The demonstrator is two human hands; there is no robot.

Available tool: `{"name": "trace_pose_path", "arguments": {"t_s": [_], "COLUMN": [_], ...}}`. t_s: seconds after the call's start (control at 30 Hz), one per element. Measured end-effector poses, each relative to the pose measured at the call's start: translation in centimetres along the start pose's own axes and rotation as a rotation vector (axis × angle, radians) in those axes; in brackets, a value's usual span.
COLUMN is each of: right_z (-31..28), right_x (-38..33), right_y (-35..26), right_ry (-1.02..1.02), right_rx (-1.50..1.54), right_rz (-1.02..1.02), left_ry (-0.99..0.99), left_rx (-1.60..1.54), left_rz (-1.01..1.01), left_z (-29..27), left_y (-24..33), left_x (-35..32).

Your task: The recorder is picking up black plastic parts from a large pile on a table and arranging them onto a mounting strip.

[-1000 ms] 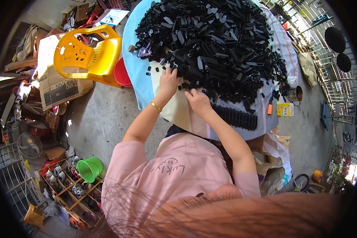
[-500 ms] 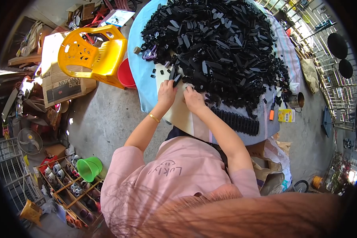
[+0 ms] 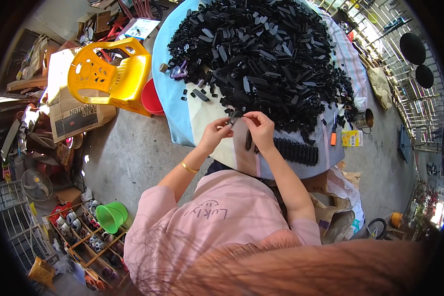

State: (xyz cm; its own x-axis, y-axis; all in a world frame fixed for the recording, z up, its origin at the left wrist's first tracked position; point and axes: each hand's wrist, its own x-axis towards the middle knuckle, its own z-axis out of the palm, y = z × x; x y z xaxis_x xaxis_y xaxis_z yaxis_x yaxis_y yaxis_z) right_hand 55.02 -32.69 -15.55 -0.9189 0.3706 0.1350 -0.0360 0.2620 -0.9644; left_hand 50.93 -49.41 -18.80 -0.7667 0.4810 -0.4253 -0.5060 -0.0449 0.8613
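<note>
My left hand [image 3: 217,134] pinches a small, long black plastic piece [image 3: 234,117] above the near side of the cloth-covered table. Close beside it, my right hand [image 3: 261,129] has its thumb and fingertips pressed together at the piece's right end; whatever is between them is too small to make out. A large heap of black plastic pieces [image 3: 261,59] covers the table beyond my hands. Next to my right hand lies a dark strip [image 3: 249,140], partly hidden. A neat row of black pieces [image 3: 296,151] sits to the right, and one loose flat black piece [image 3: 201,94] lies to the left.
Near the table's right edge are an orange-handled screwdriver [image 3: 334,138], a yellow packet [image 3: 351,138] and a metal cup [image 3: 365,118]. A purple item [image 3: 179,71] lies left of the heap. A yellow plastic chair [image 3: 128,74] and a red bucket [image 3: 152,97] stand to the left.
Both hands have come nearer my body and close together, with the left hand now holding a black piece up by the right fingertips. The view has shifted slightly.
</note>
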Motion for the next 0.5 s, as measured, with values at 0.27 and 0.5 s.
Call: {"name": "trace_pose_path", "arguments": {"t_s": [0.27,0.5], "right_z": [-1.9,-2.9], "right_x": [-2.2,-2.9], "right_y": [-0.7,-2.1], "right_ry": [0.049,0.036], "right_rx": [-0.313,-0.478], "right_rz": [-0.454,-0.570], "left_ry": [-0.248,-0.272], "left_rx": [-0.459,-0.240], "left_rz": [-0.141,-0.042], "left_z": [3.8,4.5], "left_y": [-0.1,1.5], "left_x": [-2.9,-3.9]}}
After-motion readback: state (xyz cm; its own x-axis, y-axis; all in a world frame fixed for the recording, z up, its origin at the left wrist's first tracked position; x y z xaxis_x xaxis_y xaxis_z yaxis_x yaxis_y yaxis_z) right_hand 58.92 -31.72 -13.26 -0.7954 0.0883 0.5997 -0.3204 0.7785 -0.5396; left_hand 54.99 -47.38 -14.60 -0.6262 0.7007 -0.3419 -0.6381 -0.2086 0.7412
